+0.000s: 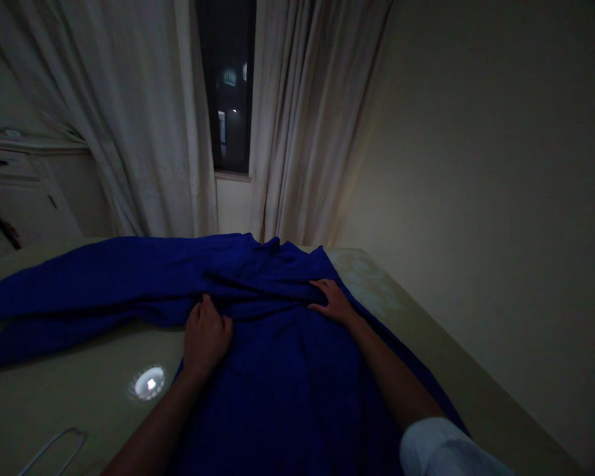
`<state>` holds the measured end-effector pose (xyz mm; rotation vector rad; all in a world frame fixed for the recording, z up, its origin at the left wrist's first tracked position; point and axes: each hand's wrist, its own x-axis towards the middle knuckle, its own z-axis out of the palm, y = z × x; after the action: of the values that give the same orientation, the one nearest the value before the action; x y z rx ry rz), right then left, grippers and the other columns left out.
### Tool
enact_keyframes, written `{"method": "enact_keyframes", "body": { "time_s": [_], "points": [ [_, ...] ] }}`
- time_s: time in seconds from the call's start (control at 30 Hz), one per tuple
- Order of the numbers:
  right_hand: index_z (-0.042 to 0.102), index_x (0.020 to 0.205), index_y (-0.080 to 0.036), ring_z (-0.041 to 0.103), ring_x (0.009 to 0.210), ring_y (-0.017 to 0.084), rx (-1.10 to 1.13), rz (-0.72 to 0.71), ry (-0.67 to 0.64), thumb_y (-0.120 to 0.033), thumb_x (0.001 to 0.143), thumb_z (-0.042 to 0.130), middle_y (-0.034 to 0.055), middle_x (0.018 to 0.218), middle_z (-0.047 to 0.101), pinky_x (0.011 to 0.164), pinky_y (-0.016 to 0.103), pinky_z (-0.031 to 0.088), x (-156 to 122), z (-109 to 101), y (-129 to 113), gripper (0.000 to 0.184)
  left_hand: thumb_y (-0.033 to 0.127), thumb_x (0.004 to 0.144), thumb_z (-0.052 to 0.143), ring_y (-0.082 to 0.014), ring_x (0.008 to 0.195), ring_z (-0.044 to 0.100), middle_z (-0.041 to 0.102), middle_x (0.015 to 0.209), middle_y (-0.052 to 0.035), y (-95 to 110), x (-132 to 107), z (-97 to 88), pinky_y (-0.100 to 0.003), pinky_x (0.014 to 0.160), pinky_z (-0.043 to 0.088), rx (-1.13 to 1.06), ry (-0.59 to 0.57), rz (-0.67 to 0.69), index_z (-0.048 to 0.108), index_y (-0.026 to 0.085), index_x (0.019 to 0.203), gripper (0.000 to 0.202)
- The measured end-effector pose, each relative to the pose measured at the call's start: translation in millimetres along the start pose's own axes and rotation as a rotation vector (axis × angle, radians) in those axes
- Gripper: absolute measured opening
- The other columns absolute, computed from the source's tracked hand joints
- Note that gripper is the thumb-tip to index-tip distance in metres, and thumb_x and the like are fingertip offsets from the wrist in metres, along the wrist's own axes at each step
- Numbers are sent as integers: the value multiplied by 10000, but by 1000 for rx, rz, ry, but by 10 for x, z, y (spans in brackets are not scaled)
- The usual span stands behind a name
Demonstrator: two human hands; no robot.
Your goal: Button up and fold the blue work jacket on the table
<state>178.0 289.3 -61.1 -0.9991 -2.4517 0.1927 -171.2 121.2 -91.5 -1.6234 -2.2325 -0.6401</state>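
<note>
A deep blue long-sleeved garment lies spread over the table, its sleeves stretching off to the left. Its upper part is creased, with folds running across between my hands. At the left side, where sleeve and body meet, my left hand has its fingers curled into the cloth; the fingertips are partly hidden. Farther right, my right hand takes a fold of the same garment between thumb and fingers. The lower end of the garment runs out of view at the bottom.
The pale glossy table reflects a round lamp. A thin white bent wire or cord lies at the lower left. A wall borders the right side. Behind are curtains, a dark window and a cabinet.
</note>
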Motion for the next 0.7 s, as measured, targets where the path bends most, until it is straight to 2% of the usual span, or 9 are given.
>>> {"method": "enact_keyframes", "body": {
  "time_s": [0.1, 0.2, 0.27, 0.33, 0.4, 0.5, 0.57, 0.63, 0.7],
  "points": [
    [571, 1477, -263, 580, 1229, 269, -8, 19, -42, -427, 918, 767, 103, 1329, 631, 1105, 444, 456, 38, -16, -1, 615, 329, 976, 390, -419, 1363, 502, 554, 1421, -347, 0, 4, 3, -472, 1149, 417, -23, 16, -17, 238, -177, 1526, 762],
    [632, 1415, -239, 605, 1153, 264, -184, 17, -133, -235, 976, 653, 113, 1235, 668, 1036, 404, 482, 96, -17, -55, 440, 331, 969, 420, -417, 1357, 509, 547, 1421, -352, 9, 29, -30, -474, 1140, 427, -91, 12, -49, 116, -176, 1558, 834],
    [674, 1366, -207, 610, 1093, 280, -315, 12, -166, -137, 981, 566, 146, 1161, 679, 988, 399, 479, 115, -59, -84, 406, 365, 962, 458, -423, 1350, 512, 528, 1436, -365, 17, 56, -61, -488, 1120, 444, -145, -3, -103, 42, -173, 1569, 911],
    [695, 1334, -177, 600, 1079, 305, -404, 39, -130, -88, 972, 506, 181, 1150, 670, 967, 417, 462, 90, -146, -73, 417, 425, 940, 524, -427, 1350, 513, 496, 1475, -368, 30, 83, -94, -499, 1098, 461, -217, -24, -169, -10, -151, 1583, 1015],
    [705, 1298, -168, 584, 1106, 321, -447, 89, -76, -72, 930, 534, 189, 1191, 651, 976, 430, 448, 12, -256, -12, 417, 477, 909, 585, -423, 1354, 510, 480, 1508, -348, 50, 103, -125, -506, 1094, 464, -283, -37, -199, 0, -108, 1606, 1082],
    [717, 1218, -189, 586, 1125, 296, -366, 73, -147, -138, 862, 664, 138, 1210, 645, 1001, 410, 460, -141, -406, 114, 363, 497, 919, 562, -424, 1351, 511, 512, 1493, -324, 93, 110, -156, -522, 1107, 446, -297, -19, -209, 119, -74, 1617, 1005],
    [700, 1231, -189, 595, 1136, 276, -243, 30, -178, -270, 881, 729, 118, 1220, 643, 1023, 401, 472, -191, -465, 144, 361, 488, 943, 508, -433, 1328, 526, 538, 1456, -330, 117, 106, -162, -524, 1095, 448, -266, -9, -236, 192, -95, 1594, 929],
    [672, 1289, -182, 593, 1171, 280, -154, 10, -131, -418, 897, 762, 126, 1257, 636, 1062, 419, 465, -144, -466, 76, 466, 484, 957, 474, -435, 1319, 530, 547, 1441, -332, 129, 99, -157, -520, 1086, 450, -237, -12, -239, 227, -112, 1576, 894],
    [651, 1329, -179, 587, 1211, 288, -74, -10, -87, -508, 899, 768, 135, 1284, 635, 1097, 437, 451, 14, -383, -105, 554, 478, 964, 463, -429, 1323, 521, 554, 1440, -321, 127, 90, -148, -516, 1088, 447, -209, -20, -213, 259, -107, 1567, 864]
  ]
}}
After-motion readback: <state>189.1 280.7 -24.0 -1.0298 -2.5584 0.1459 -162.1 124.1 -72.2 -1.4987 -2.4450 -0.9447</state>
